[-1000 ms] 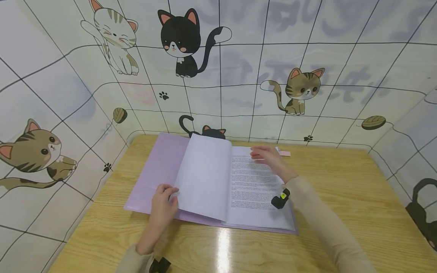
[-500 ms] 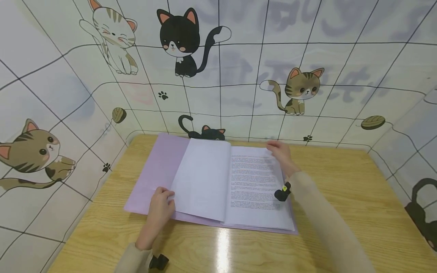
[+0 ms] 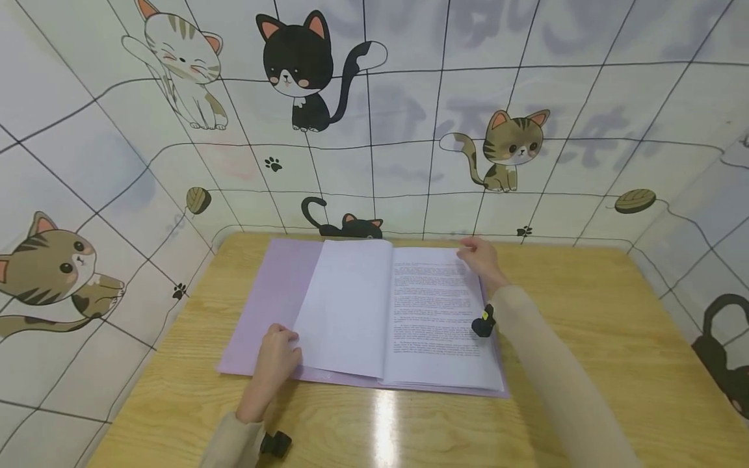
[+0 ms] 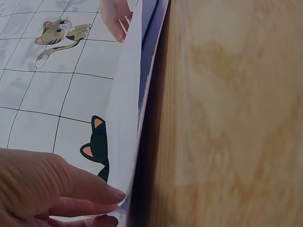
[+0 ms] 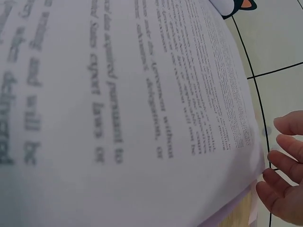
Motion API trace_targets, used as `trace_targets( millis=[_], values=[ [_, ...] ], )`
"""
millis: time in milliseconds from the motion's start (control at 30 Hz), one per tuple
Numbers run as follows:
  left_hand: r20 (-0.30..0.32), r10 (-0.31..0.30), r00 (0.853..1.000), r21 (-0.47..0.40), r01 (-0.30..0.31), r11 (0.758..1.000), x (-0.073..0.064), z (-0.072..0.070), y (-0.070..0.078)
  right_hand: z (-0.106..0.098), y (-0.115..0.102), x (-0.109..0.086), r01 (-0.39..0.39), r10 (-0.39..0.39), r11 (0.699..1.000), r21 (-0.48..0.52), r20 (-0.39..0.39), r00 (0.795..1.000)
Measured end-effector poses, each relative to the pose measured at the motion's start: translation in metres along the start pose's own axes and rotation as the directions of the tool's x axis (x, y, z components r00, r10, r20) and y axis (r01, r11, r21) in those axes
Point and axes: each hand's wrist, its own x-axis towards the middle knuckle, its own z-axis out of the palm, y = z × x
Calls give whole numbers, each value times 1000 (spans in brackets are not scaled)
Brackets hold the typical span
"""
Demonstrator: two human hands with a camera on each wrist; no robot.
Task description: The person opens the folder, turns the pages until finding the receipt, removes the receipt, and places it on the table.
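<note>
A lilac folder [image 3: 283,276] lies spread on the table, with a stack of paper sheets inside. On its left side a blank white page [image 3: 348,305] is turned over, slightly raised. My left hand [image 3: 274,356] pinches that page's lower left edge; the left wrist view shows the fingertips [image 4: 116,195] at its corner. To the right lies a page of printed text [image 3: 435,312]. By its upper right corner is my right hand [image 3: 482,259]. In the right wrist view the right fingers [image 5: 284,161] are spread and loosely bent, just past the paper's edge, with nothing seen between them.
Under the folder is a wooden table [image 3: 585,325]. A cloth or sheet [image 3: 404,117] printed with cats and grid lines rises behind the table and along both sides. Each wrist wears a small black camera, such as the right one [image 3: 483,322].
The right hand has moved from over the printed page to its upper right corner, covering the pink tab. The blank left page has settled lower, the left hand staying at its edge.
</note>
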Motion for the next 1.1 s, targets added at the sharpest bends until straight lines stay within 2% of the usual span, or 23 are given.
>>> trace_targets(
  millis=[267,433,600,800,967,1100],
  values=[
    [56,-8,998,19,7,1000,2,3,-7,-4,11,5,-10,12,994,-108,22,1000],
    [83,12,996,31,-15,999,5,3,-10,-7,10,8,-31,33,995,-92,25,999],
    [130,48,990,-27,-45,999,7,5,-11,-8,4,8,-39,41,998,-52,26,999],
    [183,38,982,-104,-19,994,9,5,-16,-7,0,7,16,-16,999,-29,-13,1000],
    [188,56,981,-156,-27,987,11,5,-25,-8,-2,5,64,-65,998,-29,-26,998],
    [190,74,979,-181,-39,983,11,6,-29,-11,-1,3,38,-39,999,-35,-2,999]
  ],
)
